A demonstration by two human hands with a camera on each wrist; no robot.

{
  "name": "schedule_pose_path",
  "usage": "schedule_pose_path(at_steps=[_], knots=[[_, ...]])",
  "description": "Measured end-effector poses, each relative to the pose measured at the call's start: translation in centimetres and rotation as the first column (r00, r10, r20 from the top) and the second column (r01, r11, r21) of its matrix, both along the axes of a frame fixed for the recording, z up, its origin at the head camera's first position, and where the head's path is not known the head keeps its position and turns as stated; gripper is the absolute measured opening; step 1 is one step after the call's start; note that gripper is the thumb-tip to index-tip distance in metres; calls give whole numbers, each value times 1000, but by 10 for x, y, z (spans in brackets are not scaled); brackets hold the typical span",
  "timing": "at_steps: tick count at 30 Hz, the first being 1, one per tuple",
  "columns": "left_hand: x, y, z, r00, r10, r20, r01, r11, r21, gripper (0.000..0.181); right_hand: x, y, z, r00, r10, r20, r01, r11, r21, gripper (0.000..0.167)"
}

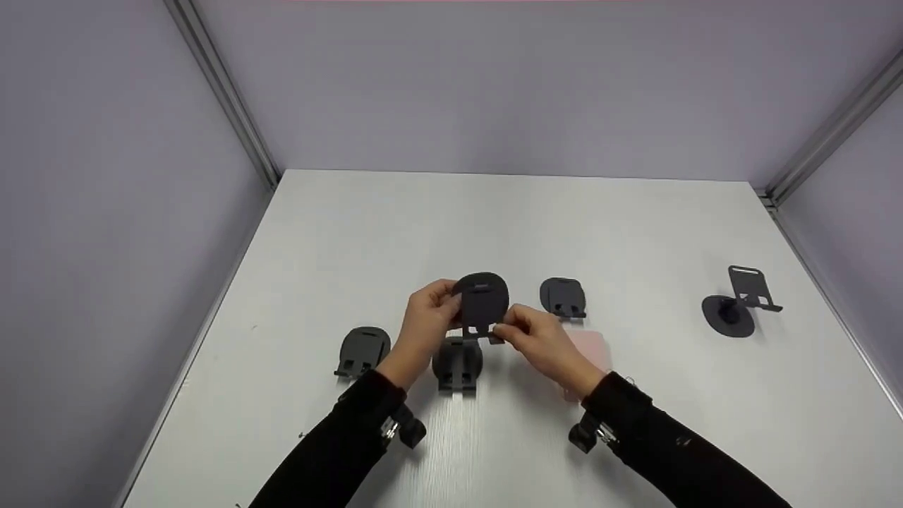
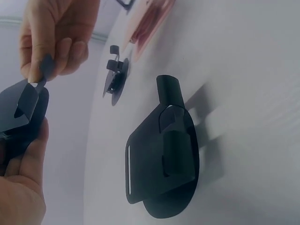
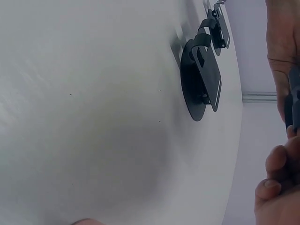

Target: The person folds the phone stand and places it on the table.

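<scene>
A dark folding phone stand (image 1: 485, 300) with a rounded base is held up above the table between both hands. My left hand (image 1: 423, 317) grips its left side, thumb on the front plate and fingers behind. With thumb and fingertips, my right hand (image 1: 543, 342) pinches the small lip at the stand's lower right corner. In the left wrist view the left hand (image 2: 23, 187) supports the stand (image 2: 21, 112) from below. Directly beneath the hands lies another folded stand (image 1: 457, 363). The right wrist view shows only the held stand's edge.
Similar folded stands lie left (image 1: 364, 347) and behind right (image 1: 563, 295). An unfolded stand (image 1: 750, 286) with a round base stands at the far right. A flat pink object (image 1: 591, 346) is partly hidden under the right wrist. Pale walls (image 1: 494, 85) enclose the white table (image 1: 353, 226).
</scene>
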State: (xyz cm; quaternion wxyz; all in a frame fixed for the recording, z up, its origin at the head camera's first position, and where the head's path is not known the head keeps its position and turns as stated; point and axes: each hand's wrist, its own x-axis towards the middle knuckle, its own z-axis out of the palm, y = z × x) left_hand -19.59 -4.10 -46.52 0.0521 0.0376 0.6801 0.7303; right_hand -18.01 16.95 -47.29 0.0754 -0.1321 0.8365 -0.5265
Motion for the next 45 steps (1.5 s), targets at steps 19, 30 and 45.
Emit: schedule_pose_path(at_steps=[19,30,45], knots=[[-25,-16,-17,976,114,188,-92,988,-124,30,-9,47,8,998,-20,-59,27,991,130,17],[-32,-27,-27,964,146,222,-99,972,-211,31,-22,101,5,987,-150,-67,160,969,189,27],[-42,-28,-34,955,171,241,-93,948,-304,33,-31,143,4,952,-208,-226,275,905,324,24]])
